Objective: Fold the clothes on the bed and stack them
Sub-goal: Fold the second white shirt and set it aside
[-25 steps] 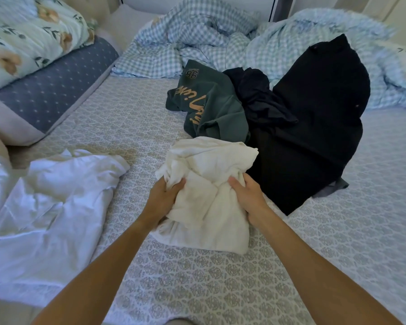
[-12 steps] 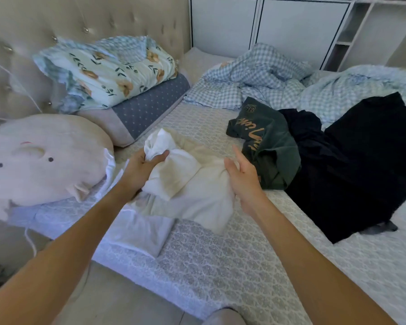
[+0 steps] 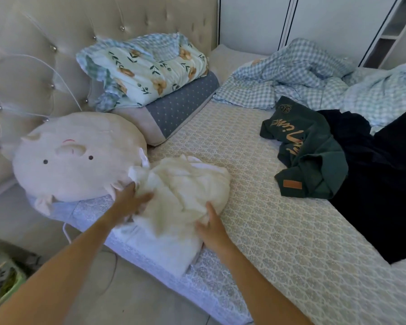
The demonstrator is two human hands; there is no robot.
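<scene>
Both hands, left and right, lie loose-fingered on the cream garment at the bed's near edge (stacking step); green shirt needs folding next.

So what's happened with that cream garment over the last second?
The cream garment was carried left from beside the dark clothes and set on the white garment near the pig cushion. Both hands gripped it; now the left hand and right hand rest on it, fingers loosened. The green shirt and black clothes stayed put.
</scene>
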